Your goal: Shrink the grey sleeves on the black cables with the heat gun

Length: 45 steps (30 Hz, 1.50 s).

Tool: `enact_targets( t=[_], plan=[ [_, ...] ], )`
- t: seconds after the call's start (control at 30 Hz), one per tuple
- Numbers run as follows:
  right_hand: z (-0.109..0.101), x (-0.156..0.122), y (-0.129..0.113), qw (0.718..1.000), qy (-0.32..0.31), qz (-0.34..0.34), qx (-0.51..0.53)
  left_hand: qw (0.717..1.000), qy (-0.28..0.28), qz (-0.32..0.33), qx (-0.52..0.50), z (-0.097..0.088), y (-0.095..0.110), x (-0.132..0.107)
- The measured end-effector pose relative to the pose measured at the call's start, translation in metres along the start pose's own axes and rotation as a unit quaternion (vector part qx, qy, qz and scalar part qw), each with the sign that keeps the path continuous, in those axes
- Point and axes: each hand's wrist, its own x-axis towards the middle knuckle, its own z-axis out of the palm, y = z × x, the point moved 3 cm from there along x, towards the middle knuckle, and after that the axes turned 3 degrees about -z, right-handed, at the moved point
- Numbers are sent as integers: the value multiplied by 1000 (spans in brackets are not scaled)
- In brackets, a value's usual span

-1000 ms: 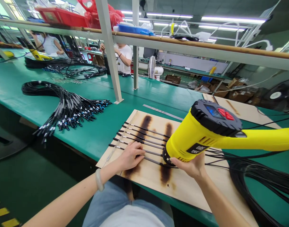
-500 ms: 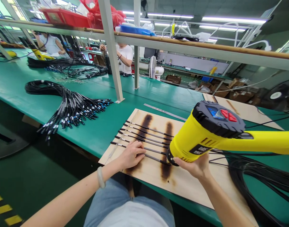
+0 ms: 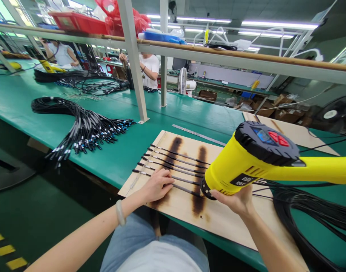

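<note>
Seen from the head camera, several thin black cables (image 3: pixel 173 166) lie side by side across a wooden board (image 3: pixel 218 226), each with a slimmer grey section along its middle and a pale tip at its left end. They run roughly parallel, their far ends trailing off the board's right side. Two dark scorch bands mark the board beneath them.

The left hand (image 3: pixel 157 185) lies flat and open on the cables near the board's front left part, fingers together, pressing down without gripping. A pale bracelet (image 3: pixel 120 212) circles that wrist. The right hand (image 3: pixel 232 200) is closed around the underside of a yellow heat gun (image 3: pixel 240 166), at the board's right part. The gun's black nozzle ring (image 3: pixel 206 189) sits just above the cables, over the right scorch band and just beside the left hand's fingertips.

Beyond the board lies a metal ruler (image 3: pixel 198 135). To its right, a coil of black cable (image 3: pixel 303 215) rests on the green bench (image 3: pixel 161 113). Left of the board, a bundle of finished blue-tipped cables (image 3: pixel 82 124) lies on that bench, and a co-worker (image 3: pixel 148 71) stands farther off.
</note>
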Motion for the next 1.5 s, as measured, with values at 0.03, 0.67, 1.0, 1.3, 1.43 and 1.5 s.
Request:
enact_targets(
  t=[0.03,0.67,1.0,1.3,1.43,1.5],
  plan=[
    [0,0,1,1000,4,-2,-1,1000,0,0,0,0,0,0],
    [0,7,-14,1000,8,-23,14,1000,2,-19,8,-3,-2,1],
    [-2,9,-11,999,1,-44,3,1000,4,-17,3,-8,-2,0],
    [4,16,-8,999,-22,-23,39,996,85,-19,1,-33,-19,-3],
    [6,29,-6,999,13,-34,29,991,108,-77,5,-48,-42,-11],
    [7,36,-4,998,15,-49,45,984,131,-118,1,-58,-56,-18]
  ],
)
